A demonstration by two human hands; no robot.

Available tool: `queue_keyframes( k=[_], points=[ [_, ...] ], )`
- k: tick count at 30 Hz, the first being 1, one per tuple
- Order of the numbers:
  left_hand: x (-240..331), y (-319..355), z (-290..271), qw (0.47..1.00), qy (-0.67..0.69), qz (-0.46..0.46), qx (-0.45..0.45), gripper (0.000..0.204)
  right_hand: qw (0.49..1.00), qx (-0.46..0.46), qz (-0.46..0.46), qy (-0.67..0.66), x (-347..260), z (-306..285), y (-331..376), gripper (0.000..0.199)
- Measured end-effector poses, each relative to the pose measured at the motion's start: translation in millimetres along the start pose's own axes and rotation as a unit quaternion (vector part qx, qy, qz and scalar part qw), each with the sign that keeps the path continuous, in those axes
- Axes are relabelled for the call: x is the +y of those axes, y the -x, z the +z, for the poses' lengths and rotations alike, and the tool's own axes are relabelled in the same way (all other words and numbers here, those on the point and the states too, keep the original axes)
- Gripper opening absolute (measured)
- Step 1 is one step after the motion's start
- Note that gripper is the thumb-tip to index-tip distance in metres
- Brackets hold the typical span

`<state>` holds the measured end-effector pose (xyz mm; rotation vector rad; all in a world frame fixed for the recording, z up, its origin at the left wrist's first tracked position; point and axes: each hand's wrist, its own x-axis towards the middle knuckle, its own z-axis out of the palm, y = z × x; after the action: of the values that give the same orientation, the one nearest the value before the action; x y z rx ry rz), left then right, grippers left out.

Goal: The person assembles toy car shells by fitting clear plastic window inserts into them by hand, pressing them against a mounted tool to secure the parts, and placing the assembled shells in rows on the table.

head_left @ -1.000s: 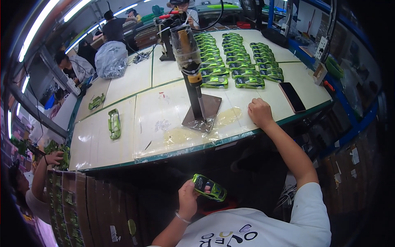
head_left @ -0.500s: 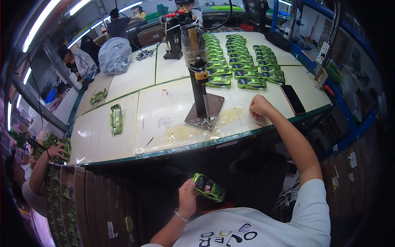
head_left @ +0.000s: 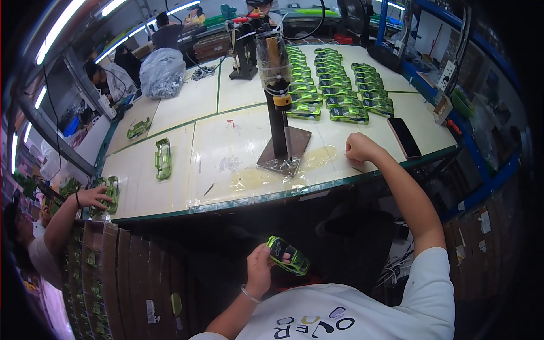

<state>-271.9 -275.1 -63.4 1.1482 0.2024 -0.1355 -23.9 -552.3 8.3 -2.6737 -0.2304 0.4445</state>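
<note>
My left hand [head_left: 259, 271] grips a bright green toy car body shell [head_left: 288, 256] with dark windows. It holds the shell below the table's front edge, in front of my shirt. On the tabletop, near its front right edge, my right hand [head_left: 362, 149] rests as a closed fist. What lies inside its fingers, if anything, is hidden. A dark phone [head_left: 404, 137] lies to the right of that fist. To its left stands an upright electric screwdriver [head_left: 281, 102] on a post with a brown metal base plate [head_left: 285, 152].
Rows of green car shells [head_left: 340, 93] fill the table's far right. Single shells lie at left, one [head_left: 163, 158] nearer the middle. A co-worker's hand [head_left: 93, 198] touches another shell [head_left: 109, 192] at the left corner. A plastic bag [head_left: 162, 73] sits farther back. Stacked cartons [head_left: 127, 277] stand lower left.
The co-worker's hand at left has moved right, over the table corner, with a green car shell. My two hands stay nearly in place; the whole view has shifted slightly.
</note>
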Motion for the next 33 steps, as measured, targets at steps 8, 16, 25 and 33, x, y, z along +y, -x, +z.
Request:
queue_keyframes(
  k=[8, 16, 25, 33],
  points=[
    [2.8, 3.4, -6.5, 1.0, 0.004, 0.006, 0.001, 0.029, 0.999, 0.034, -0.003, 0.018, 4.3, 6.5, 11.0, 0.012],
    [1.0, 1.3, -0.3, 1.0, 0.004, 0.003, 0.001, 0.029, 0.973, 0.087, -0.016, 0.215, -0.9, 14.4, 9.7, 0.014],
    [4.8, 0.1, -2.2, 1.0, -0.003, -0.005, -0.011, 0.027, 0.995, 0.095, -0.008, -0.022, 6.2, 12.8, 22.6, 0.014],
    [8.8, -5.5, 10.9, 1.0, -0.012, 0.01, -0.016, 0.028, 0.984, 0.068, 0.0, -0.166, 14.4, 18.0, 31.7, 0.009]
  ],
)
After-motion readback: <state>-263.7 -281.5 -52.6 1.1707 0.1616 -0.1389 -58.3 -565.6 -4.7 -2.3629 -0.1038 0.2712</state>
